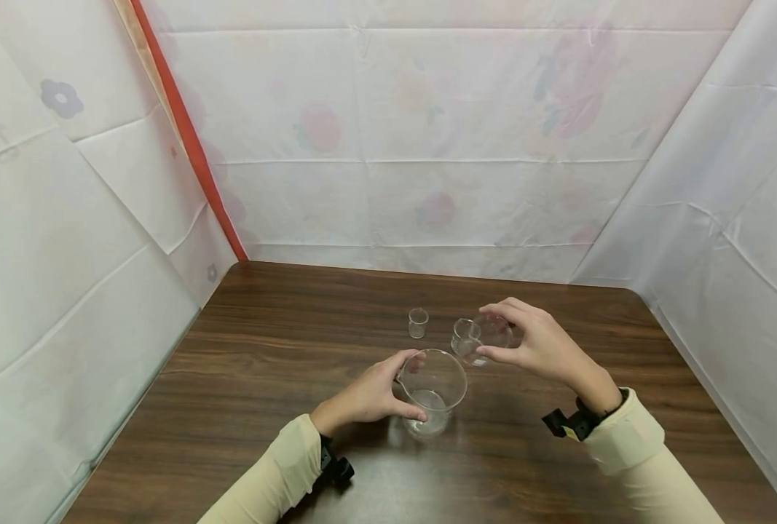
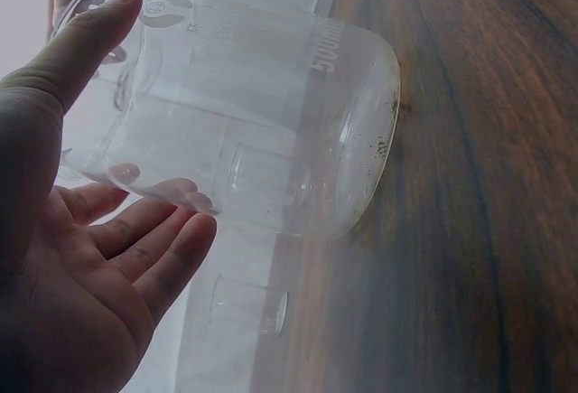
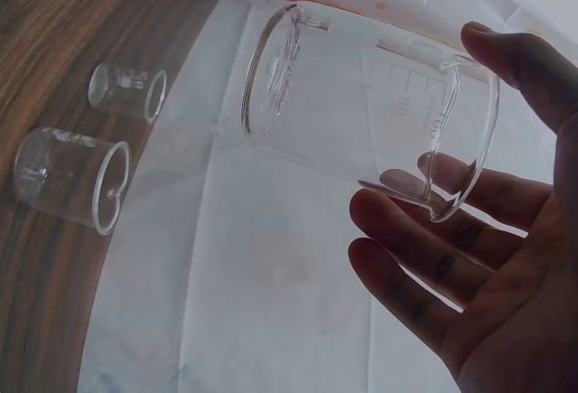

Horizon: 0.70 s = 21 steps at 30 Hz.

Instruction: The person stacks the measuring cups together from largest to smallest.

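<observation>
A large clear glass beaker (image 1: 435, 382) marked 500 stands upright on the table near the middle. My left hand (image 1: 375, 389) grips it near the rim, thumb on the near side and fingers on the far side. Off to the right, my right hand (image 1: 545, 342) holds a medium glass beaker (image 3: 343, 95) by its rim, between thumb and fingers. In the right wrist view that beaker's base looks raised off the table. A small beaker (image 1: 460, 337) stands just left of it, partly overlapped in the head view. The smallest beaker (image 1: 417, 324) stands farther left, behind the large one.
The dark wood-grain table (image 1: 250, 349) is bounded by white printed sheets (image 1: 375, 204) at the back and both sides. A red strip (image 1: 191, 138) runs down the back left corner. Each wrist wears a black camera mount (image 1: 574, 422).
</observation>
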Motion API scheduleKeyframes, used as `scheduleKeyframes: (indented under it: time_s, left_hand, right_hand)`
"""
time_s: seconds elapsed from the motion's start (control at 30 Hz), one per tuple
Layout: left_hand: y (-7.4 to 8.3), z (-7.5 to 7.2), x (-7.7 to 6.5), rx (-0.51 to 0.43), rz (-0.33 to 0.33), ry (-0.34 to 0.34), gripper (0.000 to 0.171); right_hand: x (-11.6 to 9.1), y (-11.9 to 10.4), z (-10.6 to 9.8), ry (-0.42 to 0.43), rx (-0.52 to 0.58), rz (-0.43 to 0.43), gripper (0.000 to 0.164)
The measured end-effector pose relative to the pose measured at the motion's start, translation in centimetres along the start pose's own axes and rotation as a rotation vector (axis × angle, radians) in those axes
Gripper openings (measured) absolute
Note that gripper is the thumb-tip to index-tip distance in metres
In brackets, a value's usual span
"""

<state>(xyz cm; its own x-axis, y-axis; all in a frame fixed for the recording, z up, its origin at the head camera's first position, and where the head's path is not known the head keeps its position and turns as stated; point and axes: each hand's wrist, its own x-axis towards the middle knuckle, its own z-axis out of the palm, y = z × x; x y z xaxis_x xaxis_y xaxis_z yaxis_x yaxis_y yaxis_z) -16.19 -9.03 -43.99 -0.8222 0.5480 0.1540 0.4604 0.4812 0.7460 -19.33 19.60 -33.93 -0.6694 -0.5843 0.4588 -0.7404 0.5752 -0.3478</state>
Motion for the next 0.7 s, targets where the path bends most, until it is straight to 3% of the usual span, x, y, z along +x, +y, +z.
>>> scheduleKeyframes:
  time_s: [0.7]
  left_hand:
    - [0.0, 0.0, 0.1, 0.006, -0.023, -0.013, 0.089]
  right_hand:
    - [1.0, -1.4, 1.0, -0.017, 0.042, -0.063, 0.052]
